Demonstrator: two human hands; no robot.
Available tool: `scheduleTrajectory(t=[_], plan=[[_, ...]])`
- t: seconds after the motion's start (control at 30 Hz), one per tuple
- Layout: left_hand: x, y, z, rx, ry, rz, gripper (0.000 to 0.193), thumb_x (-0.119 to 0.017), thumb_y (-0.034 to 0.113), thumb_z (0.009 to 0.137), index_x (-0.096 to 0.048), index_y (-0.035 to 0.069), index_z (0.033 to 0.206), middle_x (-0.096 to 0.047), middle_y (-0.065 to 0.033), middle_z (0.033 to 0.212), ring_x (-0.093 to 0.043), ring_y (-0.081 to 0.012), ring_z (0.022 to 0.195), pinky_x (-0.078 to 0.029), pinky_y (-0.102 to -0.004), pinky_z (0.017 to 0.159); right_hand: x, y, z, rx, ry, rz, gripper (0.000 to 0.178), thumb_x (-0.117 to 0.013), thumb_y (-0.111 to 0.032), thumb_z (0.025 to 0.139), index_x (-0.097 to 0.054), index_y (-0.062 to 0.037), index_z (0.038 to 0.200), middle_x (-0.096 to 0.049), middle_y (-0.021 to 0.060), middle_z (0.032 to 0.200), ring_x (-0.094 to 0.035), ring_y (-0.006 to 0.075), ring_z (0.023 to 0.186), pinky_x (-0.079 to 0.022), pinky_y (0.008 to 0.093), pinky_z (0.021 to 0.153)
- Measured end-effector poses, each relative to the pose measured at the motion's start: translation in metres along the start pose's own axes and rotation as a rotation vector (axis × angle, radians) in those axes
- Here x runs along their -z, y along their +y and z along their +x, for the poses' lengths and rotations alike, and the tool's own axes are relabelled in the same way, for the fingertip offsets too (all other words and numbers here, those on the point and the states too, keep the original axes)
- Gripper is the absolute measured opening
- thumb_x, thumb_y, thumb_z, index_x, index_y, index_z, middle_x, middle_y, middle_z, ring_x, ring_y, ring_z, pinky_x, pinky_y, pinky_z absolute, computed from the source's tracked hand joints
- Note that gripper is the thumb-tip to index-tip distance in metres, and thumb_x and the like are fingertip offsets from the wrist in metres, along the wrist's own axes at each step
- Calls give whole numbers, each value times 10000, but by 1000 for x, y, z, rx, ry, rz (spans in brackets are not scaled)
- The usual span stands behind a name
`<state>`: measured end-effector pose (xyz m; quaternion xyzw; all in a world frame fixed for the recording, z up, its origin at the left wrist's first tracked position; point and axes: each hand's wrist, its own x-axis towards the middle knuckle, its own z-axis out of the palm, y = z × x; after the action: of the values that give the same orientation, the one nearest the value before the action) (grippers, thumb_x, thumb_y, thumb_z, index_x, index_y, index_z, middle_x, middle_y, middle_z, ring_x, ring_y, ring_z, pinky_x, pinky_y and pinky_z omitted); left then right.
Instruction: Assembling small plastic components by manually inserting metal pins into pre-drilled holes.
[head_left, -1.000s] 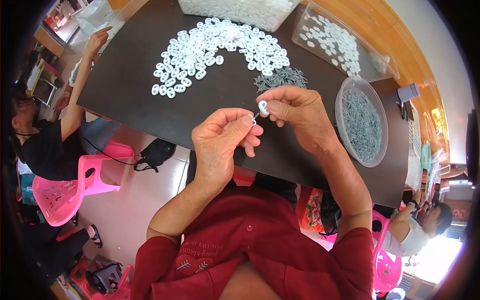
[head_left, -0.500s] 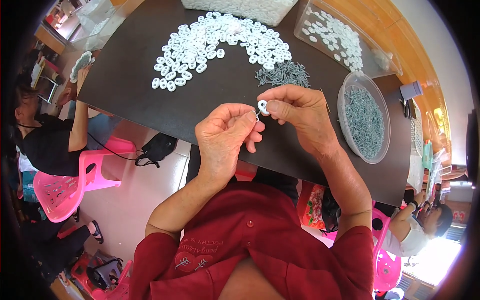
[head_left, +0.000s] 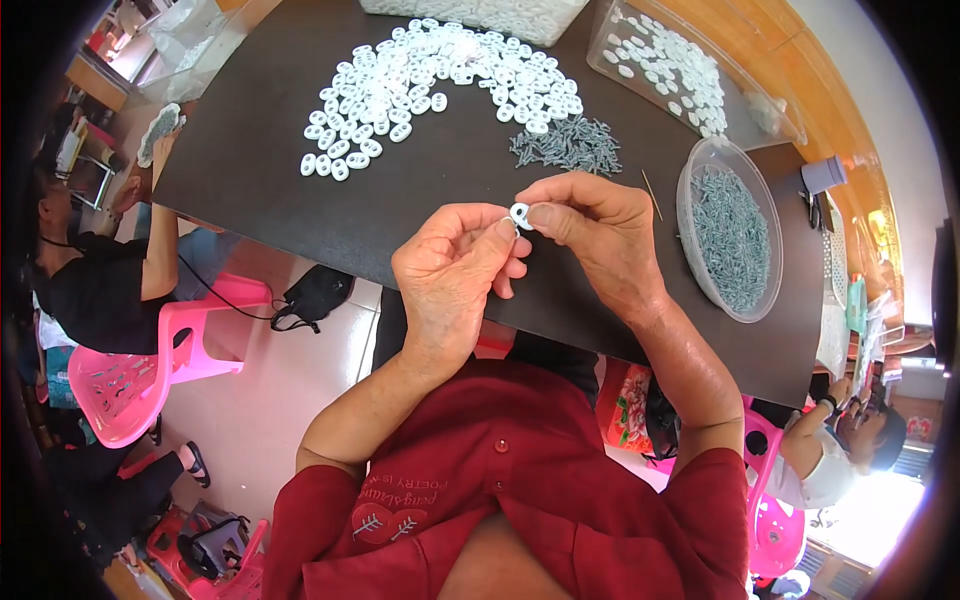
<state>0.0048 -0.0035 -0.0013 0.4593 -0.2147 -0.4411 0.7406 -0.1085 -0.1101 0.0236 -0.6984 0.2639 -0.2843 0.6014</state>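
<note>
My right hand (head_left: 600,235) pinches a small white oval piece with two holes (head_left: 520,215) between thumb and forefinger. Close against it, my left hand (head_left: 450,265) is closed in a pinch, its thumb tip almost touching the piece. What the left fingers hold is too small and hidden to make out. Both hands meet above the near part of the dark table (head_left: 300,220). Beyond them lies an arc of many similar white two-holed pieces (head_left: 385,90). A heap of small grey screw-like parts (head_left: 568,147) sits at its right end.
To the right stands a round clear tub (head_left: 775,265) of grey screw-like parts. Clear bins (head_left: 765,100) with white pieces stand at the back. A thin stick (head_left: 652,195) lies beside my right hand. People sit at both sides; a pink chair (head_left: 120,385) is at left.
My two hands have drawn slightly closer together, bringing the white piece up against my left fingertips. The rest of the table looks the same.
</note>
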Motion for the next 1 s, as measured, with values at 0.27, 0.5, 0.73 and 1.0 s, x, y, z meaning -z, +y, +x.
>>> scheduleTrajectory(t=[0.27, 0.5, 0.73, 1.0], plan=[[-2, -7, -1, -52, -51, -8, 240, -567, 19, 902, -551, -62, 1128, -654, -115, 815, -599, -104, 639, -470, -210, 525, -4, 1, -7, 0, 53, -36, 129, -620, 11, 840, -683, 4, 952, -644, 13, 812, -554, 46, 747, -454, 199, 649], [-4, -15, -2, -115, -86, -25, 305, -552, 7, 908, -508, -57, 1203, -643, -115, 830, -596, -109, 676, -475, -217, 544, -5, 8, -11, 86, 71, -81, 141, -568, 53, 847, -661, 19, 947, -634, 37, 825, -571, 73, 750, -471, 220, 652], [-7, -16, -4, -128, -64, -27, 264, -544, 5, 913, -554, -62, 1169, -637, -99, 850, -587, -111, 689, -487, -224, 568, -5, 2, -13, -68, 32, 101, 143, -547, 75, 861, -604, 48, 989, -637, 71, 822, -588, 85, 715, -504, 247, 680], [-4, -15, -1, -166, -35, -56, 237, -547, 0, 910, -568, -72, 1134, -648, -114, 904, -592, -115, 707, -493, -223, 617, -11, 5, -19, 58, 27, -108, 263, -646, 64, 782, -602, 10, 1035, -620, 58, 843, -579, 91, 707, -483, 231, 667]])
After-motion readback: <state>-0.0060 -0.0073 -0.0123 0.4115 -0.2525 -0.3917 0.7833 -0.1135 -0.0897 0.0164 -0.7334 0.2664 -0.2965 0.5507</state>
